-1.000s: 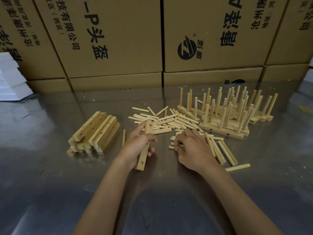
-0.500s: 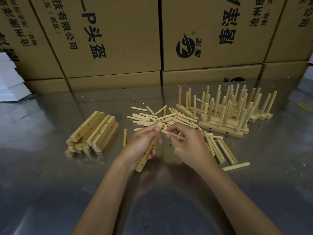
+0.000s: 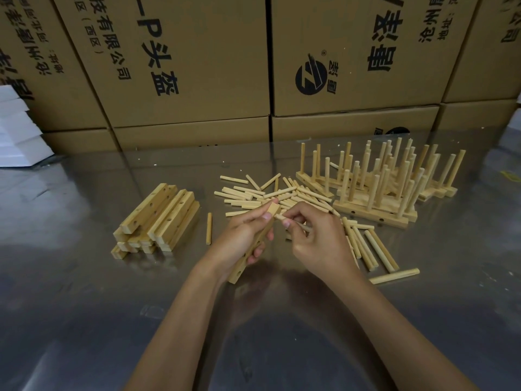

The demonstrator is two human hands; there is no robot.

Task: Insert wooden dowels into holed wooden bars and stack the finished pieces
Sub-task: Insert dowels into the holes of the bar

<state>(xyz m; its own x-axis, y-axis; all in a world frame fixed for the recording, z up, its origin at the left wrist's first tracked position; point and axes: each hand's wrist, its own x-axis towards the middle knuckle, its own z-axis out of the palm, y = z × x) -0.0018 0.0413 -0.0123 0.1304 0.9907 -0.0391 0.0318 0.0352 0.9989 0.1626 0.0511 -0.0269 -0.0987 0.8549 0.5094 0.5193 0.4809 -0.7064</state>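
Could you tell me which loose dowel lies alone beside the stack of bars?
The single dowel just right of the bar stack, apart from the scattered pile.

Two bare forearms reach in from the lower edge of the head view, with no sleeve, glove, watch or band showing anywhere along them. The left hand (image 3: 239,238) and the right hand (image 3: 315,238) are both bare too, with slim fingers. The fingernails that show, on the left thumb and on two right fingertips, are short, plain and unpainted.
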